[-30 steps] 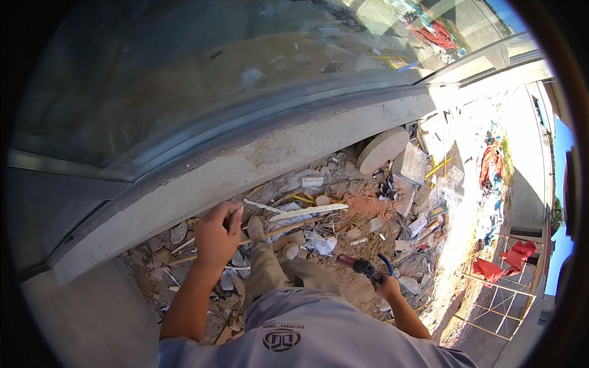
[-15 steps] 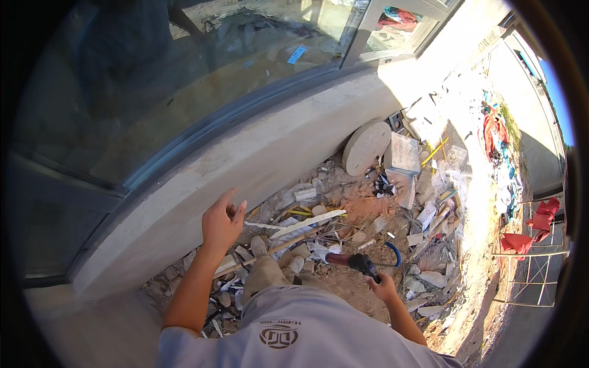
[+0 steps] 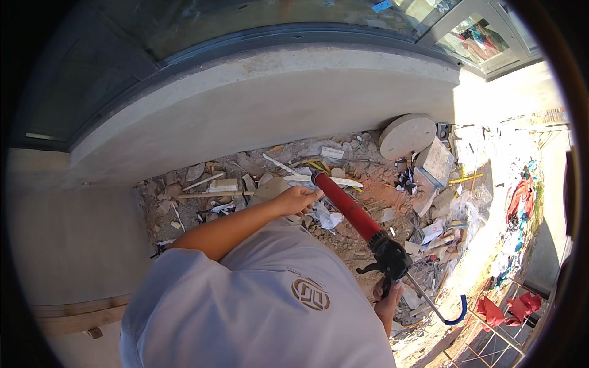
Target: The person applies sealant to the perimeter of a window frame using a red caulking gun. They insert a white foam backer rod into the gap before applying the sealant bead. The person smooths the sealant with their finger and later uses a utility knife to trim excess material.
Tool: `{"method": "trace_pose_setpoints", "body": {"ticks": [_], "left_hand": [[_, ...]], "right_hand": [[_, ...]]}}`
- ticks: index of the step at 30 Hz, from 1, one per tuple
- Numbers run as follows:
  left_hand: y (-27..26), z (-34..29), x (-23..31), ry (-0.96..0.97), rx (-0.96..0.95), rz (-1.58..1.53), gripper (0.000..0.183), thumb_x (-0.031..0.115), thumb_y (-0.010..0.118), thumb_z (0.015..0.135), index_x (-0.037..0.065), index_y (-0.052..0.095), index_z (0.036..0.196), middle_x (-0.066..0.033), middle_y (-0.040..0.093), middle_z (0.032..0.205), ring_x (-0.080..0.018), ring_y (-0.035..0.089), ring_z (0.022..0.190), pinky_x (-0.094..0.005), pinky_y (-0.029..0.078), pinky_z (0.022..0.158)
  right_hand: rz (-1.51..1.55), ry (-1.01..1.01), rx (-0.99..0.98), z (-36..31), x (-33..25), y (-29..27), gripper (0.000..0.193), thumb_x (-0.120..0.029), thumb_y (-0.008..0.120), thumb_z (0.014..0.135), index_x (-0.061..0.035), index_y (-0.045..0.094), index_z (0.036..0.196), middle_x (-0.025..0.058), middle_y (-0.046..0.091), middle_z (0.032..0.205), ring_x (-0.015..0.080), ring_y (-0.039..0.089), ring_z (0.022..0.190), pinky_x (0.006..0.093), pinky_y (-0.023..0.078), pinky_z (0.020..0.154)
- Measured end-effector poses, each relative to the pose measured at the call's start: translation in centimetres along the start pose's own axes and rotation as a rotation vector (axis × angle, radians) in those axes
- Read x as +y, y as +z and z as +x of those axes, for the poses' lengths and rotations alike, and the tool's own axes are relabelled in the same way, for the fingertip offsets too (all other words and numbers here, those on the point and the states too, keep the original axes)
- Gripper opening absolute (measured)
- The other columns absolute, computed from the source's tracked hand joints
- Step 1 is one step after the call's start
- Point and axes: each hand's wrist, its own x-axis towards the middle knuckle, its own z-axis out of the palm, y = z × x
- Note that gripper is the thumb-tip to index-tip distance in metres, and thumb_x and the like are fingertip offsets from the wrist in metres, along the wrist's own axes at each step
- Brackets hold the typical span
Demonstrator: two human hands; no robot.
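Note:
A caulking gun point(image 3: 350, 208) with a red barrel and a black handle lies slantwise across the view. My right hand point(image 3: 388, 302) is closed round its handle, behind the black trigger. From its rear sticks a metal rod with a blue hooked end point(image 3: 457, 313). The front cap of the barrel points up and left, toward the window wall. Just below that cap is my left hand point(image 3: 296, 201), its fingers drawn together in a pinch close beside the barrel. What they hold, if anything, cannot be made out.
Rubble point(image 3: 368, 147) and scraps cover the ground. By the plastered wall point(image 3: 276, 104) under the window lean a round slab point(image 3: 407, 135) and a pale box point(image 3: 434, 161). A wooden pole point(image 3: 208, 194) lies at left. Red cloth point(image 3: 518, 306) hangs on a metal rack at right.
The caulking gun has come up closer in my right hand, its barrel now plainly in view. My left hand has moved from the wall to the gun's front, its fingers closing. The view has turned.

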Motion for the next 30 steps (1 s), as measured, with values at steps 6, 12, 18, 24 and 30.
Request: {"method": "trace_pose_setpoints", "body": {"ticks": [6,12,18,24,30], "left_hand": [[-0.8,-0.7,1.1,0.035,-0.13,-1.01,0.067,0.063,0.069,0.09,0.009,0.056,0.126,-0.0119,0.066,0.111,-0.0244,0.069,0.099,-0.046,0.059,0.091],[-1.9,-2.0,2.4,0.156,-0.216,-1.072,0.048,0.049,0.073,0.092,0.01,0.061,0.118,-0.0086,0.068,0.109,-0.0248,0.069,0.106,-0.0466,0.06,0.092],[-4.4,-4.0,4.8,0.272,-0.233,-1.18,0.049,0.045,0.073,0.093,0.011,0.059,0.125,-0.0098,0.069,0.118,-0.0264,0.07,0.11,-0.0464,0.058,0.098],[-5.8,-8.7,7.3,0.552,-0.217,-1.09,0.041,0.033,0.073,0.095,0.008,0.057,0.124,-0.012,0.067,0.122,-0.0257,0.069,0.111,-0.0468,0.06,0.094],[-7.1,-12.7,10.0,0.817,-0.231,-0.969,0.043,0.031,0.074,0.095,0.008,0.054,0.125,-0.0109,0.067,0.118,-0.0247,0.07,0.109,-0.045,0.062,0.091]], "right_hand": [[-0.085,-0.003,0.059,-0.2,-3.1,0.1,0.051,-0.039,0.082,0.085,-0.0018,0.054,0.107,-0.0032,0.043,0.059,0.0059,0.037,0.045,0.0238,0.025,0.041],[0.003,-0.082,-0.058,1.0,-3.4,-0.9,0.05,-0.036,0.082,0.086,-0.0009,0.055,0.109,-0.0048,0.037,0.057,0.0061,0.034,0.042,0.0248,0.024,0.039],[0.064,-0.136,-0.243,3.1,-5.5,-1.7,0.052,-0.038,0.078,0.089,0.0005,0.055,0.115,-0.0045,0.037,0.057,0.0063,0.033,0.042,0.0254,0.025,0.039],[-0.276,-0.093,-0.218,5.8,-6.3,1.1,0.059,-0.043,0.081,0.083,-0.0015,0.06,0.12,-0.003,0.044,0.061,0.0077,0.035,0.046,0.0259,0.025,0.045],[-0.229,-0.161,-0.261,7.9,-6.4,3.1,0.035,-0.033,0.08,0.08,-0.0072,0.058,0.091,-0.0011,0.047,0.066,0.0096,0.039,0.053,0.0276,0.03,0.051]]}}
